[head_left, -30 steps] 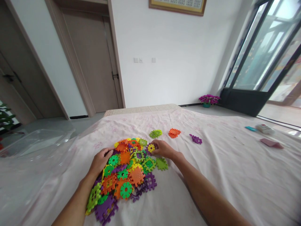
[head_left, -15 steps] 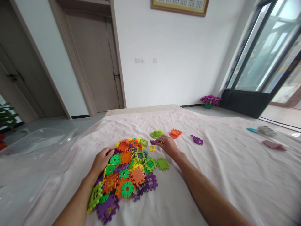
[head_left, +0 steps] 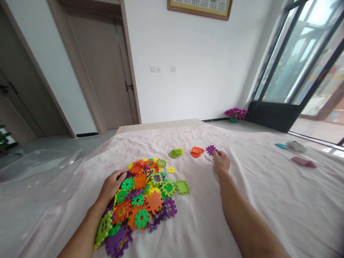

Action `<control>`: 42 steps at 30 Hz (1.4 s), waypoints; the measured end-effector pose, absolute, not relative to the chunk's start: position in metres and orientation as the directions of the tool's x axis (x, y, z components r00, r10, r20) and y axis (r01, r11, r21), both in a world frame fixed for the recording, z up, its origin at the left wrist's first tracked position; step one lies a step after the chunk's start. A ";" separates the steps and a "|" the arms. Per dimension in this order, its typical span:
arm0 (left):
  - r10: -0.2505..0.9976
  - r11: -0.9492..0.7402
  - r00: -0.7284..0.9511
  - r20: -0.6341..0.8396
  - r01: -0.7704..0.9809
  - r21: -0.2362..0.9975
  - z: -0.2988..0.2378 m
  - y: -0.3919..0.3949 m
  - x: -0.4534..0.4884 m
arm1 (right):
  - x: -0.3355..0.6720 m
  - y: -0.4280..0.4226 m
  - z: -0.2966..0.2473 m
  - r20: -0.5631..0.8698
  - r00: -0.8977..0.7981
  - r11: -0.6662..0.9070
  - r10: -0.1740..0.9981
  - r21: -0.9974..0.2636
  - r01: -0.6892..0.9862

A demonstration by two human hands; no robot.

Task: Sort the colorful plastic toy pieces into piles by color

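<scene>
Viewed from my remote station, I class the premises as a home interior: brown panel door [head_left: 100, 71] with lever handle, framed wall hanging [head_left: 200, 7], flower-printed cloth [head_left: 204, 215], and potted magenta flowers [head_left: 236, 114] beside the glazed door frame [head_left: 276, 114].

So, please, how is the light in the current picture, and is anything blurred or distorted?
Head view: glare washes out the upper glass panes; head view: the wooden door leans, probably wide-angle distortion; head view: the clear plastic container looks hazy with pale reflections, while the pile of plastic pieces is clearer.
</scene>
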State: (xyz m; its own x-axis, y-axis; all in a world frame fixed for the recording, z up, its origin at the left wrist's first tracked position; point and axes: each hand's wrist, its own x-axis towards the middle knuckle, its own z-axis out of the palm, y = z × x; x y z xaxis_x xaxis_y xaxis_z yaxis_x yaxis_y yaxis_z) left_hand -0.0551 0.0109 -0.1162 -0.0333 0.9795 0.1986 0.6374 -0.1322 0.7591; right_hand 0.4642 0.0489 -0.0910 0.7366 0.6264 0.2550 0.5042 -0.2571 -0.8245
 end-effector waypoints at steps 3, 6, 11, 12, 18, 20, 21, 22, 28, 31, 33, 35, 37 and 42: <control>0.979 -0.124 -0.042 0.198 0.648 0.752 -0.116 0.011 -0.055 | 0.484 0.041 -0.089 0.187 0.828 -0.380 0.529 -0.820 0.428; 0.979 -0.123 -0.043 0.199 0.658 0.743 -0.117 0.011 -0.056 | 0.493 0.037 -0.091 0.167 0.879 -0.418 0.447 -0.830 0.370; 0.979 -0.123 -0.038 0.199 0.668 0.734 -0.118 0.012 -0.056 | 0.482 0.040 -0.091 0.298 0.847 -0.257 0.440 -0.862 0.437; 0.979 -0.124 -0.036 0.200 0.670 0.731 -0.117 0.012 -0.056 | 0.476 0.042 -0.090 0.331 0.804 -0.174 0.495 -0.868 0.465; 0.974 -0.139 -0.042 0.224 0.671 0.729 -0.114 0.010 -0.055 | 0.423 0.042 -0.073 0.062 -0.018 0.064 0.998 -0.922 0.381; 0.972 -0.144 -0.044 0.232 0.670 0.728 -0.114 0.010 -0.054 | 0.405 0.040 -0.069 -0.105 -0.291 0.029 0.951 -0.907 0.420; 0.971 -0.145 -0.046 0.235 0.669 0.729 -0.114 0.010 -0.054 | 0.397 0.039 -0.067 -0.173 -0.386 0.023 0.906 -0.890 0.454; 0.971 -0.145 -0.046 0.235 0.669 0.729 -0.114 0.010 -0.054 | 0.390 0.038 -0.066 -0.233 -0.458 0.029 0.858 -0.868 0.496; 0.973 -0.140 -0.043 0.225 0.668 0.731 -0.114 0.010 -0.054 | 0.363 0.032 -0.055 -0.376 -0.545 0.231 0.750 -0.623 0.748; 0.975 -0.133 -0.045 0.217 0.662 0.737 -0.113 0.009 -0.053 | 0.351 0.025 -0.048 -0.392 -0.517 0.321 0.761 -0.465 0.825; 0.976 -0.129 -0.049 0.212 0.657 0.743 -0.112 0.008 -0.052 | 0.345 0.021 -0.045 -0.406 -0.511 0.349 0.758 -0.410 0.843; 0.975 -0.131 -0.051 0.215 0.653 0.746 -0.112 0.008 -0.052 | 0.345 0.021 -0.044 -0.404 -0.514 0.331 0.757 -0.442 0.834; 0.973 -0.136 -0.052 0.224 0.654 0.744 -0.111 0.007 -0.051 | 0.349 0.024 -0.047 -0.382 -0.523 0.253 0.762 -0.567 0.784; 0.971 -0.139 -0.056 0.231 0.654 0.743 -0.112 0.008 -0.052 | 0.360 0.040 -0.066 -0.147 -0.296 -0.005 0.944 -0.902 0.432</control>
